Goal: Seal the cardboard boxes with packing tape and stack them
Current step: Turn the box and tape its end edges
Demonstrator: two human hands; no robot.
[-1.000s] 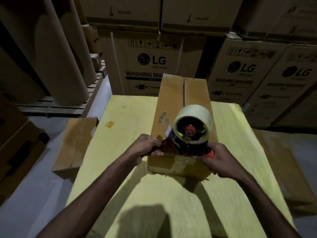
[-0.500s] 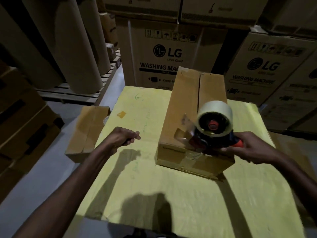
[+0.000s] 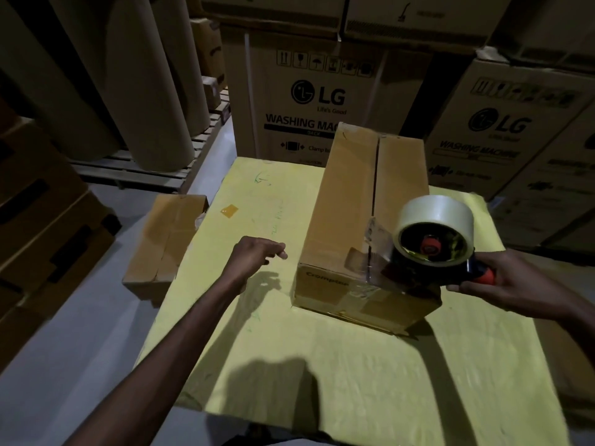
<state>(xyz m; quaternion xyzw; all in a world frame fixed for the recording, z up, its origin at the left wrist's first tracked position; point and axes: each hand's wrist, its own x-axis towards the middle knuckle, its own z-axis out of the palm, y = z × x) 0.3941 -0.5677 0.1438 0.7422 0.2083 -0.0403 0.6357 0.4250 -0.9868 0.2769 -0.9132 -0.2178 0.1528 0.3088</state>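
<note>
Now the red handle of the tape gun is gripped by the right hand, with the fingers curled round it. Nothing is held by the left hand. Its fingers are loose and a little spread, and it hangs over the yellow table, just beside the left wall of the cardboard box and not touching it. A bit of clear tape is stretched from the gun down to the near end of the box, where it looks to be stuck on. The box is laid long-ways on the table, and the crack between its two top flaps looks not yet covered.

To do this step well, the box should be held down by the left hand on one flap, so that it cannot slide. The gun should be pulled along the crack in a straight line to the far end and pressed flat, so that no bubbles are left. Both flaps should be caught by the tape. At the far end the tape should be taken a little way down the wall and then cut.

A second box is seen on the floor to the left, and big washing machine boxes are stacked behind.
</note>
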